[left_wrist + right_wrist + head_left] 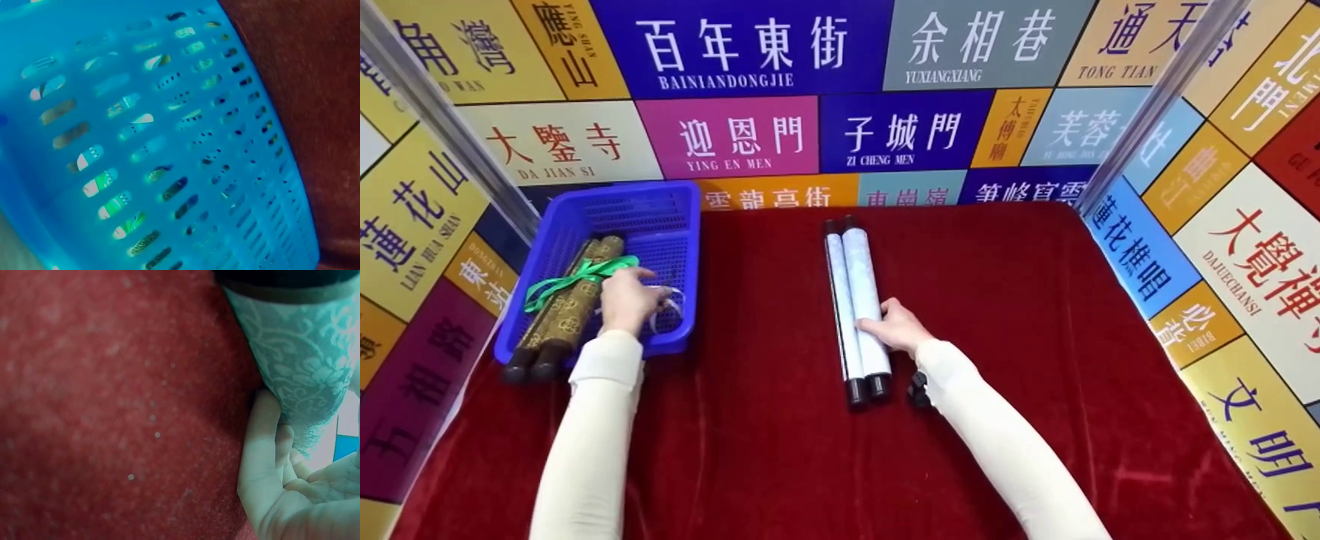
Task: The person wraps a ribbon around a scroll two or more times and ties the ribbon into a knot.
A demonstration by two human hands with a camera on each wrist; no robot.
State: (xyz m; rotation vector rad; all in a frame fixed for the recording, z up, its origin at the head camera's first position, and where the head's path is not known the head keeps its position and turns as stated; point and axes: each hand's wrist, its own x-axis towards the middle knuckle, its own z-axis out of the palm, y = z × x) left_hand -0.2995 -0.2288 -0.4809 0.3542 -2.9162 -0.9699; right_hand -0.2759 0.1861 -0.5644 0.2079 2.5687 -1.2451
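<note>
Red velvet (765,465) spreads beneath my arms, whose white sleeves (585,450) come up from about five and seven o'clock. Under my right wrist sits a small black device (919,390).

Two parallel pale-blue scroll rolls (864,277) lie on the velvet just below the centre of my view, pointing from six o'clock to a little short of twelve, with black knobs (856,394) at the near end. My right hand (901,328) reaches the right-hand roll from four o'clock and grasps it, thumb over the top, fingers along its side; up close, that roll shows a white floral scrollwork pattern.

At nine o'clock from those rolls stands a blue perforated plastic basket (690,225). Two gold-brown brocade scroll rolls (561,319) lean in it, their dark ends jutting over its rim at seven o'clock, a green ribbon (574,281) across them. My left hand (631,296) dips in beside them, near a white ribbon (678,303); its fingertips are hidden, so I cannot tell whether they pinch anything.

Farther off, at twelve o'clock, rises a wall of coloured place-name panels (765,41).
</note>
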